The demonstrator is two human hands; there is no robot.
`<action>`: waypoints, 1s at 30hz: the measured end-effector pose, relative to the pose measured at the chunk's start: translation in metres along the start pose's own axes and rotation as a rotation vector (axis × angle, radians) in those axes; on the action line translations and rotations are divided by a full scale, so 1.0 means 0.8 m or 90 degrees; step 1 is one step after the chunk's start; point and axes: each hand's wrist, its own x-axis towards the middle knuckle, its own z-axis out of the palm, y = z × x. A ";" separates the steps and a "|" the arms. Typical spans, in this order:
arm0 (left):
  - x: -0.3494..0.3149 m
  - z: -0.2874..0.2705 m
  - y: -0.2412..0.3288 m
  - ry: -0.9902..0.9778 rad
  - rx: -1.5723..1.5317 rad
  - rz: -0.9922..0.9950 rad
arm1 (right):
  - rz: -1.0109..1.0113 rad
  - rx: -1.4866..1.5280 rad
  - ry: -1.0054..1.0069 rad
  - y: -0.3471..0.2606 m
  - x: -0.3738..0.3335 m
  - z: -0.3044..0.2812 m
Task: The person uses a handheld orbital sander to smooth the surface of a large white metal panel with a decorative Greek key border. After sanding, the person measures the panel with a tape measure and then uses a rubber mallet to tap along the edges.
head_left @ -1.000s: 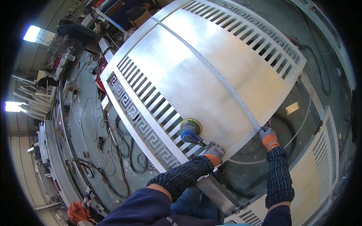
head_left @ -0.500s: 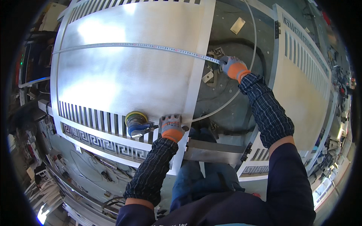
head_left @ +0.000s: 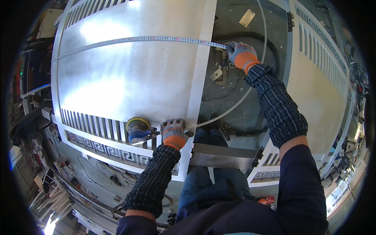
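Note:
A silver metal gate panel (head_left: pixel 156 86) with slatted and fretwork bands lies in front of me. The pale blade of a tape measure (head_left: pixel 145 38) stretches across it, bowing slightly, from the left edge to my right hand (head_left: pixel 242 55). That gloved hand is closed on the tape's right end, beyond the panel's right edge; any case is hidden in the grip. At the panel's near right corner, my left hand (head_left: pixel 173 133), also gloved, is closed around the hose end of a sander (head_left: pixel 138 130) with a yellow-rimmed pad and blue body. The sander rests over the slats.
A pale air hose (head_left: pixel 239 102) curves from beside my left hand up the gap. A second panel (head_left: pixel 317 92) stands at right, with a metal crosspiece (head_left: pixel 221 156) joining near my legs. Metal plates (head_left: pixel 247 18) and dark cable lie in the gap.
My right hand has risen a little toward the far side, lifting the tape's right end with it. My left hand keeps its place by the sander while the view shifts slightly.

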 end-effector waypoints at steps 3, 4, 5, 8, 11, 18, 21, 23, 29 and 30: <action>0.001 0.004 -0.002 0.010 0.000 0.004 | 0.001 0.002 -0.016 0.000 0.005 -0.002; 0.001 0.005 -0.002 0.010 0.003 0.005 | 0.003 -0.001 -0.023 0.000 0.006 -0.003; 0.002 0.006 -0.002 0.009 0.006 0.007 | -0.005 -0.001 -0.008 0.003 0.007 0.000; 0.003 0.007 -0.001 -0.001 0.007 -0.002 | -0.015 -0.007 0.017 0.006 0.006 0.005; 0.006 0.011 -0.004 -0.022 0.006 -0.014 | -0.007 -0.012 0.004 0.000 0.002 0.000; 0.005 0.005 -0.002 -0.029 0.007 -0.016 | -0.017 -0.031 -0.003 -0.004 -0.002 -0.005; 0.004 0.000 0.000 -0.046 -0.006 -0.009 | 0.007 -0.049 0.023 -0.001 0.000 0.004; 0.005 -0.011 0.003 -0.123 -0.008 -0.021 | 0.017 -0.042 0.042 0.000 0.000 0.008; 0.006 -0.009 0.001 -0.136 0.016 -0.024 | 0.020 -0.020 0.038 -0.006 -0.007 0.001; 0.006 -0.010 0.002 -0.137 0.015 -0.023 | 0.021 -0.026 0.057 -0.004 -0.007 0.006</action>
